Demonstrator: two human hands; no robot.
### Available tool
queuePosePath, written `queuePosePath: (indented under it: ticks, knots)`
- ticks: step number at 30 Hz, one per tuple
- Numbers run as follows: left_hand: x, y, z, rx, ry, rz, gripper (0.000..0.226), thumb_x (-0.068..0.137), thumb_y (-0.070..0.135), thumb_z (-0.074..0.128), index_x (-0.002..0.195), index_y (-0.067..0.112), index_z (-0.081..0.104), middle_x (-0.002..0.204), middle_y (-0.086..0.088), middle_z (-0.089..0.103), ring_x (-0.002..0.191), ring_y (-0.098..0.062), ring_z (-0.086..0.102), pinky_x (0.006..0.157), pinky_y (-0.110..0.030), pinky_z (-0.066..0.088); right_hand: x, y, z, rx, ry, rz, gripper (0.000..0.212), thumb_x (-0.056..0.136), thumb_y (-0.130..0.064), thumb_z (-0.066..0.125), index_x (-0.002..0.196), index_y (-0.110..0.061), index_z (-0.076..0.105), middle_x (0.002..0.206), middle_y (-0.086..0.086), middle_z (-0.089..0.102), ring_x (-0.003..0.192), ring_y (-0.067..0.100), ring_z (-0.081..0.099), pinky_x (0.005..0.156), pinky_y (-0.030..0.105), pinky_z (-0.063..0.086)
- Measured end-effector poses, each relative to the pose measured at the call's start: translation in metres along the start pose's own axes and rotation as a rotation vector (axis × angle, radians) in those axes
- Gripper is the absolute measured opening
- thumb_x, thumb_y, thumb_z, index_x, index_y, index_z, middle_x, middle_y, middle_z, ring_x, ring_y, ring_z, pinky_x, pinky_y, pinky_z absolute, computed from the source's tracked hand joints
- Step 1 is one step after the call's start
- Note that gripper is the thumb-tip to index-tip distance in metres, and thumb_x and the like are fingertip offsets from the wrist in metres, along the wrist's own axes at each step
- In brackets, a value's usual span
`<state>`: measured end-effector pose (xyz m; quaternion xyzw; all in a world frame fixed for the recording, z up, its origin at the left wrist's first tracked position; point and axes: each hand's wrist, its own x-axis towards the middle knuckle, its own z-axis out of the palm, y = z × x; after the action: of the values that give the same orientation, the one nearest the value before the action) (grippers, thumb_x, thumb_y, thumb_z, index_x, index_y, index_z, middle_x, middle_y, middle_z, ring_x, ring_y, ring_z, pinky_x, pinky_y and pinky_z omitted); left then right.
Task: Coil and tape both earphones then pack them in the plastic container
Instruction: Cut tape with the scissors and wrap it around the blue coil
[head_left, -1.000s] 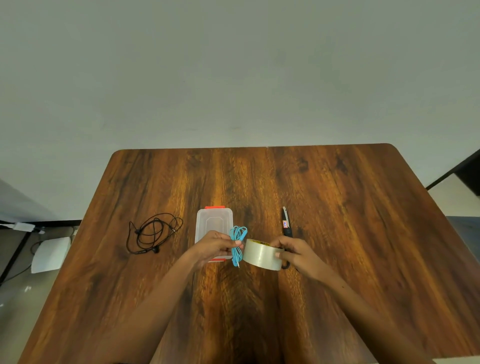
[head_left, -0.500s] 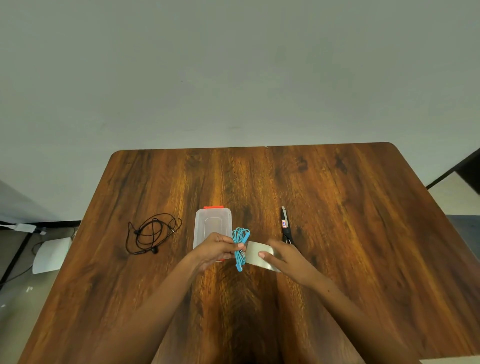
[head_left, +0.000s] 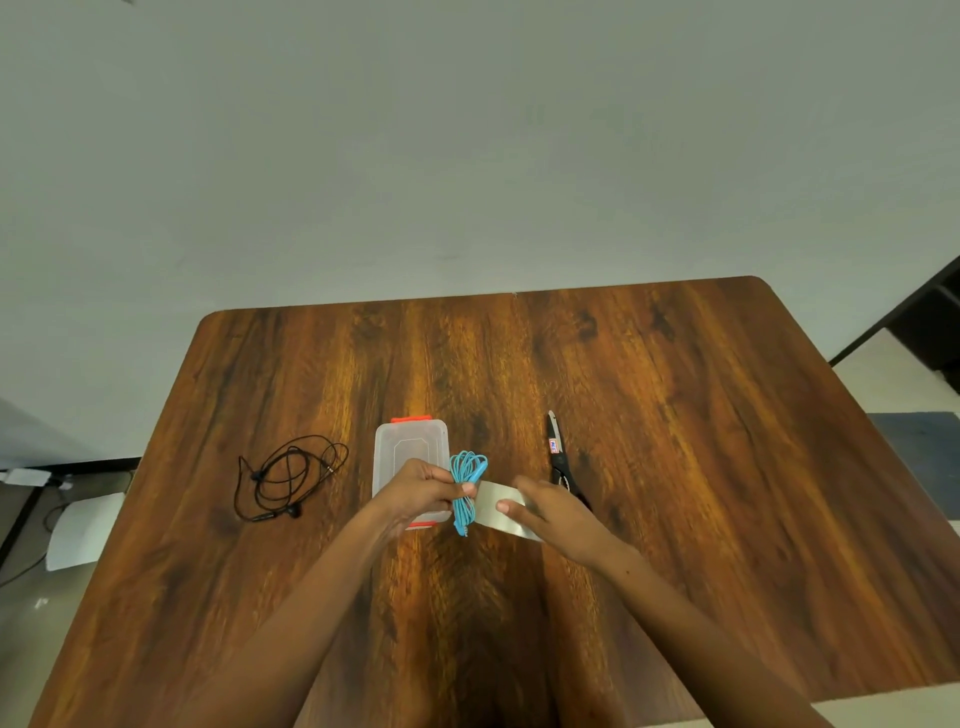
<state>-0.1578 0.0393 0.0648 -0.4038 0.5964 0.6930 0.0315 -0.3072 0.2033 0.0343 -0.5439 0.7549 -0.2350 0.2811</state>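
My left hand (head_left: 422, 491) pinches the coiled blue earphones (head_left: 466, 480) around their middle, above the table. My right hand (head_left: 550, 512) grips a roll of clear tape (head_left: 503, 512) pressed up against the blue coil; most of the roll is hidden under its fingers. The clear plastic container (head_left: 410, 449) with red clips lies closed behind my left hand. A loosely looped pair of black earphones (head_left: 285, 480) lies on the table to the left.
Black-handled scissors (head_left: 560, 457) lie just beyond my right hand, blades pointing away. The wooden table (head_left: 675, 467) ends at a plain wall behind. White paper and cables lie on the floor at the left.
My right hand turned the tape roll and brought it left against the blue coil. My left hand kept hold of the coil nearly in place.
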Motion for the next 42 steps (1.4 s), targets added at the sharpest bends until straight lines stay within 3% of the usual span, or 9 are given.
queuePosePath:
  ticks: [3,6,17,21,25,28,32,39,42]
  knots:
    - [-0.002,0.002,0.005,-0.004,-0.014,0.003,0.004,0.080,0.014,0.072,0.080,0.012,0.075,0.093,-0.003,0.073,0.096,-0.018,0.067,0.080,-0.024,0.056,0.001,0.010,0.005,-0.101,-0.004,0.019,0.054,0.089,-0.067,0.030,0.098,-0.018,0.052,0.083,0.001,0.060,0.073,0.013,0.057,0.063,0.037,0.050]
    - [-0.004,0.004,0.011,0.004,-0.010,0.007,0.007,0.080,0.015,0.073,0.083,0.010,0.075,0.096,-0.006,0.073,0.098,-0.019,0.067,0.086,-0.029,0.054,0.005,0.017,0.007,-0.125,-0.028,0.028,0.047,0.092,-0.060,0.036,0.104,-0.018,0.052,0.089,0.003,0.061,0.076,0.014,0.057,0.066,0.038,0.050]
    - [-0.001,0.015,0.029,-0.083,0.089,-0.018,0.026,0.081,0.012,0.072,0.101,-0.005,0.070,0.103,-0.012,0.070,0.093,-0.017,0.068,0.070,-0.020,0.057,0.021,0.033,0.004,0.108,-0.118,0.076,0.040,0.091,-0.046,0.052,0.104,-0.009,0.059,0.096,0.008,0.063,0.085,0.021,0.059,0.075,0.042,0.048]
    - [0.002,0.024,0.043,-0.073,0.115,0.002,0.028,0.080,0.009,0.072,0.102,-0.008,0.069,0.104,-0.017,0.069,0.087,-0.016,0.068,0.064,-0.018,0.056,0.015,0.038,-0.001,0.263,0.070,0.112,0.041,0.089,-0.041,0.059,0.119,-0.013,0.061,0.113,0.001,0.062,0.100,0.012,0.057,0.083,0.028,0.048]
    - [0.005,0.031,0.057,-0.002,0.132,0.003,0.026,0.081,0.009,0.072,0.101,-0.007,0.069,0.103,-0.013,0.069,0.081,-0.008,0.065,0.058,-0.013,0.053,0.007,0.050,0.006,0.096,0.377,0.409,0.028,0.096,-0.032,0.050,0.107,-0.009,0.063,0.107,0.009,0.061,0.096,0.021,0.059,0.075,0.026,0.042]
    - [0.006,0.031,0.057,-0.013,0.141,-0.011,0.026,0.081,0.010,0.072,0.101,-0.007,0.069,0.107,-0.013,0.068,0.081,-0.008,0.065,0.057,-0.013,0.052,0.007,0.048,0.012,-0.119,0.217,0.635,0.029,0.096,-0.029,0.050,0.115,-0.007,0.057,0.115,0.012,0.058,0.103,0.027,0.060,0.081,0.035,0.047]
    - [0.001,0.029,0.055,-0.040,0.187,-0.013,0.027,0.082,0.011,0.071,0.103,-0.007,0.069,0.111,-0.013,0.067,0.086,-0.012,0.065,0.060,-0.015,0.054,0.012,0.038,0.016,-0.204,0.176,0.697,0.041,0.092,-0.032,0.058,0.122,-0.006,0.049,0.120,0.010,0.056,0.109,0.025,0.058,0.084,0.034,0.048]
    - [-0.003,0.029,0.059,-0.090,0.232,0.003,0.027,0.083,0.010,0.070,0.104,-0.006,0.068,0.111,-0.013,0.067,0.092,-0.016,0.066,0.064,-0.017,0.055,0.019,0.038,0.015,-0.140,0.198,0.754,0.037,0.088,-0.021,0.062,0.117,-0.004,0.046,0.118,0.015,0.058,0.108,0.031,0.060,0.083,0.037,0.050]
    - [0.000,0.032,0.063,-0.110,0.217,0.004,0.024,0.083,0.008,0.069,0.102,-0.008,0.068,0.110,-0.016,0.068,0.089,-0.019,0.067,0.067,-0.021,0.057,0.019,0.048,0.010,0.028,0.238,0.702,0.027,0.089,-0.015,0.056,0.110,-0.002,0.044,0.113,0.020,0.058,0.103,0.037,0.059,0.080,0.042,0.048]
